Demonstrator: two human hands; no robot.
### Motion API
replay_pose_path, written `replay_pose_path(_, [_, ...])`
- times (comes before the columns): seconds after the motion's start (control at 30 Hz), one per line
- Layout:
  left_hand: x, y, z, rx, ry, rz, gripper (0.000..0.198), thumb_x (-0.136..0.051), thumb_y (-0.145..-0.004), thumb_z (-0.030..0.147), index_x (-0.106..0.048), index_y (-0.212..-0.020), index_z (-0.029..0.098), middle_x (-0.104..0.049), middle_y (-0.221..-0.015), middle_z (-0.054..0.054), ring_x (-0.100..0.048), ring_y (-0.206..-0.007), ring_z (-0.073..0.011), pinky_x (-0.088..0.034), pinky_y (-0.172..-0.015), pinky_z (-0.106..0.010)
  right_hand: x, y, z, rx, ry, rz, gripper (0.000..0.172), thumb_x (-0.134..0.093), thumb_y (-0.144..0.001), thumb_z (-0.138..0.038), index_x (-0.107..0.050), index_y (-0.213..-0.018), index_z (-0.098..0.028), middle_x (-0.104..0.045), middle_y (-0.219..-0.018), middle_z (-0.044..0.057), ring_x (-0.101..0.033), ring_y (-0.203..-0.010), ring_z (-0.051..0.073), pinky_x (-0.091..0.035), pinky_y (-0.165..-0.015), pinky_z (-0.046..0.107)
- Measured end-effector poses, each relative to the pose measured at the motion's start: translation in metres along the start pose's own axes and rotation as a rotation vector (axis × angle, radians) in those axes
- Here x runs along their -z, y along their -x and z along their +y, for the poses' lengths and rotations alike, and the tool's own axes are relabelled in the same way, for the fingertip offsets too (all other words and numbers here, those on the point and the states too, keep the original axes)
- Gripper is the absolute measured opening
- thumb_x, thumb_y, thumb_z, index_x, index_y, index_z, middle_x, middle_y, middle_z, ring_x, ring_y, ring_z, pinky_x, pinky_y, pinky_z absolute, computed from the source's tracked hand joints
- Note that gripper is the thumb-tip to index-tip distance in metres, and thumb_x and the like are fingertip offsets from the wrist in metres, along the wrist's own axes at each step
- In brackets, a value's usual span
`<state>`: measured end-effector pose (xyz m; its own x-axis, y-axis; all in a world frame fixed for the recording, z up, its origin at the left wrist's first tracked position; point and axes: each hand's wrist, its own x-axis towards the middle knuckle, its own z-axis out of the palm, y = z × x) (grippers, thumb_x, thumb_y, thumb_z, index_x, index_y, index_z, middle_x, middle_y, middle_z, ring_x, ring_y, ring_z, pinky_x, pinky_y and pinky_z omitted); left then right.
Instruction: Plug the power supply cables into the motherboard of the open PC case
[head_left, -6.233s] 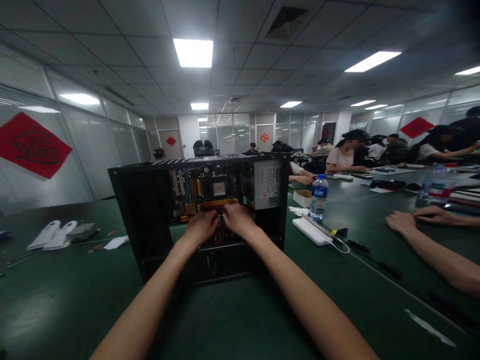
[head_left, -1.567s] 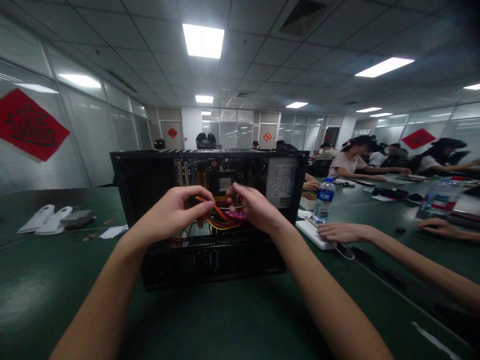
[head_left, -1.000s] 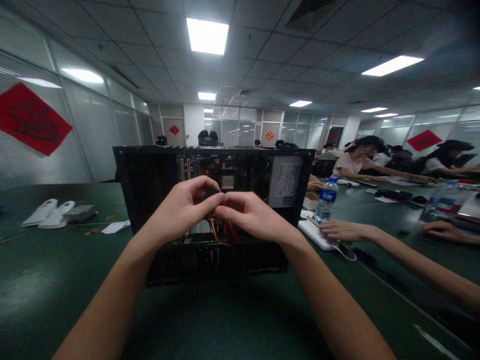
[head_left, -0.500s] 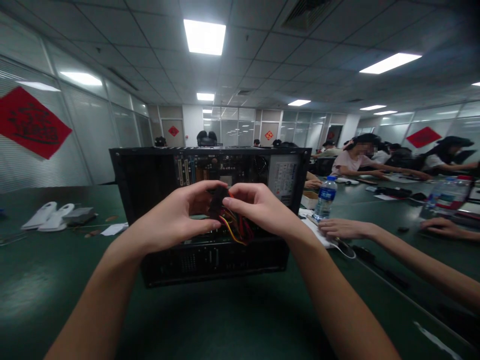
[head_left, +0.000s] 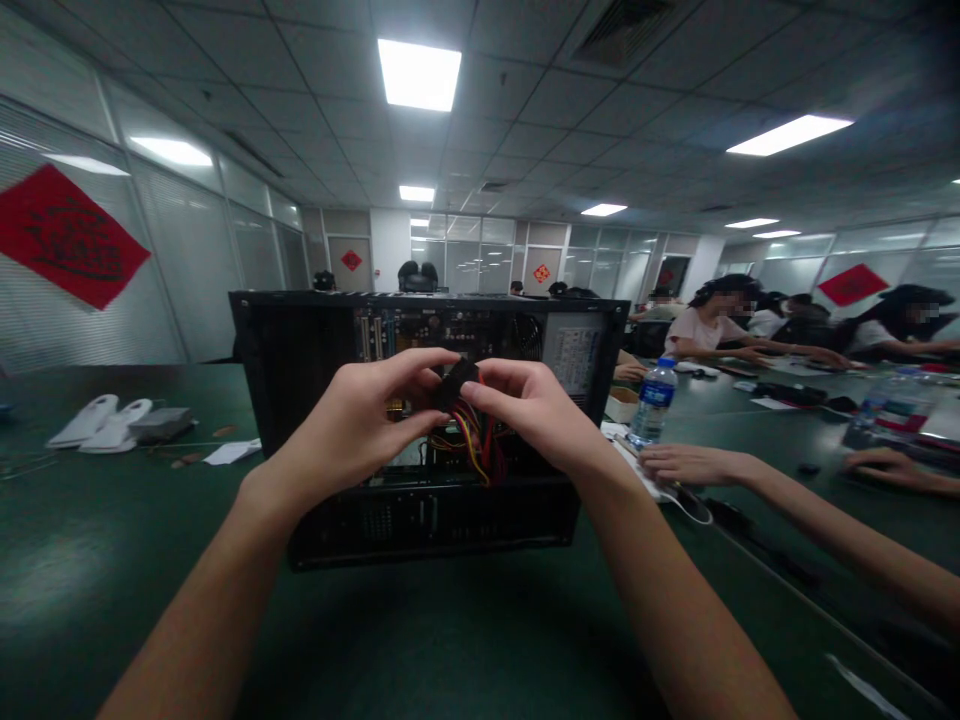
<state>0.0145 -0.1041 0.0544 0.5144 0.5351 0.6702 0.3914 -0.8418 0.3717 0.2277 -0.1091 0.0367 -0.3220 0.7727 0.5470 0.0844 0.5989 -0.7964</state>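
An open black computer case [head_left: 330, 545] stands on the green table, its inside facing me. In front of it, my left hand [head_left: 367, 410] pinches a small black cable connector [head_left: 454, 386] between thumb and fingers. My right hand [head_left: 529, 405] grips the same connector from the other side, thumb on its face. Red, yellow and black wires [head_left: 474, 445] hang in a loop below the connector. Behind the hands, part of the motherboard [head_left: 420, 335] shows. A labelled power supply [head_left: 570, 350] sits at the case's upper right.
White slippers [head_left: 97, 425] and a grey box [head_left: 160, 421] lie on the left. A water bottle [head_left: 654, 402] stands right of the case, near a co-worker's hand [head_left: 686, 465] and a white cable [head_left: 694, 505]. Other people sit along the table at the right.
My hands have lifted the connector slightly and turned it, and the wires below hang more steeply. The view has shifted a little.
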Motion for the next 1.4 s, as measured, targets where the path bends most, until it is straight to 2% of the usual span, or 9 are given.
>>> replay_pose_path(0.1, [0.0, 0.0, 0.001, -0.036, -0.075, 0.017, 0.05, -0.071, -0.081, 0.036, -0.063, -0.129, 0.021, -0.075, -0.099, -0.005, -0.07, -0.085, -0.0191, -0.058, -0.082, -0.03, -0.001, 0.0, 0.001, 0.017, -0.037, 0.017, 0.032, -0.071, -0.083, -0.044, -0.073, -0.101, -0.017, -0.07, -0.082, 0.001, -0.064, -0.077, 0.016, -0.052, -0.07, 0.027])
replay_pose_path(0.27, [0.003, 0.001, -0.003, -0.047, -0.1, -0.028, 0.055, -0.072, -0.081, 0.038, -0.061, -0.133, 0.022, -0.074, -0.095, -0.004, -0.069, -0.083, -0.0195, -0.058, -0.08, -0.03, -0.007, 0.001, 0.003, 0.026, -0.027, 0.061, 0.048, -0.071, -0.084, -0.038, -0.065, -0.127, -0.02, -0.071, -0.081, 0.001, -0.066, -0.075, 0.016, -0.054, -0.068, 0.028])
replay_pose_path(0.43, [0.008, 0.002, -0.007, -0.085, -0.12, -0.066, 0.061, -0.073, -0.081, 0.039, -0.059, -0.137, 0.022, -0.074, -0.095, -0.004, -0.069, -0.084, -0.0197, -0.056, -0.079, -0.028, -0.014, 0.004, -0.002, 0.093, 0.053, 0.013, 0.041, -0.067, -0.087, -0.036, -0.067, -0.125, -0.02, -0.072, -0.097, 0.004, -0.066, -0.091, 0.02, -0.055, -0.08, 0.033])
replay_pose_path(0.67, [0.005, 0.002, -0.009, -0.086, -0.174, -0.068, 0.063, -0.074, -0.079, 0.041, -0.059, -0.137, 0.021, -0.073, -0.098, -0.005, -0.069, -0.086, -0.0209, -0.056, -0.082, -0.03, -0.015, 0.006, -0.005, 0.091, 0.152, -0.05, 0.042, -0.067, -0.085, -0.027, -0.066, -0.127, -0.019, -0.07, -0.099, 0.004, -0.063, -0.09, 0.021, -0.053, -0.077, 0.033])
replay_pose_path(0.77, [0.003, 0.002, -0.007, -0.113, -0.187, -0.053, 0.063, -0.073, -0.08, 0.039, -0.057, -0.138, 0.021, -0.073, -0.109, -0.007, -0.069, -0.092, -0.0217, -0.056, -0.086, -0.032, -0.015, 0.005, -0.004, 0.088, 0.104, -0.061, 0.04, -0.066, -0.085, -0.025, -0.067, -0.125, -0.018, -0.071, -0.104, 0.004, -0.064, -0.096, 0.022, -0.053, -0.081, 0.034])
replay_pose_path(0.93, [0.0, 0.002, -0.008, -0.19, -0.195, -0.037, 0.07, -0.073, -0.082, 0.036, -0.048, -0.146, 0.024, -0.065, -0.133, -0.008, -0.067, -0.11, -0.0236, -0.054, -0.098, -0.035, -0.015, 0.005, -0.007, 0.125, 0.068, -0.074, 0.042, -0.066, -0.085, -0.024, -0.066, -0.127, -0.019, -0.07, -0.115, 0.006, -0.063, -0.11, 0.024, -0.05, -0.097, 0.039])
replay_pose_path(1.1, [-0.006, 0.0, -0.015, -0.259, -0.26, -0.043, 0.063, -0.07, -0.086, 0.029, -0.048, -0.145, 0.022, -0.061, -0.138, -0.01, -0.061, -0.123, -0.0257, -0.051, -0.105, -0.04, -0.013, 0.003, -0.003, 0.139, 0.139, -0.06, 0.039, -0.064, -0.088, -0.025, -0.064, -0.126, -0.016, -0.071, -0.111, 0.005, -0.063, -0.107, 0.024, -0.05, -0.097, 0.042])
replay_pose_path(1.23, [-0.01, -0.001, -0.018, -0.255, -0.281, -0.036, 0.06, -0.067, -0.088, 0.027, -0.048, -0.145, 0.021, -0.06, -0.137, -0.011, -0.059, -0.124, -0.026, -0.05, -0.106, -0.041, -0.013, 0.003, 0.0, 0.175, 0.207, -0.068, 0.045, -0.059, -0.092, -0.026, -0.057, -0.135, -0.017, -0.069, -0.115, 0.005, -0.06, -0.114, 0.024, -0.046, -0.105, 0.043])
replay_pose_path(1.4, [-0.009, -0.002, -0.02, -0.256, -0.312, -0.042, 0.055, -0.066, -0.089, 0.03, -0.05, -0.141, 0.021, -0.061, -0.136, -0.011, -0.06, -0.123, -0.0259, -0.05, -0.105, -0.041, -0.011, 0.003, 0.005, 0.17, 0.317, -0.023, 0.055, -0.054, -0.096, -0.03, -0.043, -0.148, -0.016, -0.062, -0.133, 0.009, -0.057, -0.123, 0.023, -0.043, -0.11, 0.043])
